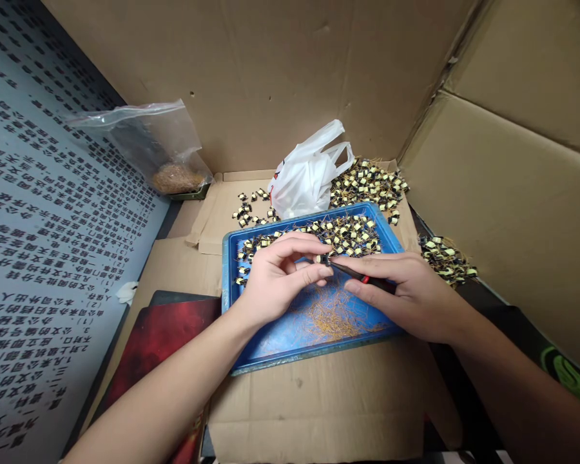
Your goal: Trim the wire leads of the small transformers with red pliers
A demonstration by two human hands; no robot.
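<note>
My left hand is closed, pinching a small transformer-like coil with a pale yellow wrap and black ends. In my right hand is a dark hand tool with a red band, likely small cutters or pliers; its tip meets the coil's pin side. Both hands are above a blue tray. Many similar coils with thin wires lie in the tray's far half. Short copper-coloured wire clippings are scattered over its near part. The tool's jaws are too small to make out.
Behind the tray stands a white plastic bag, with a heap of coils beside it. More coils lie to the right. A clear bag of wire bits sits back left. Cardboard walls enclose the back and right.
</note>
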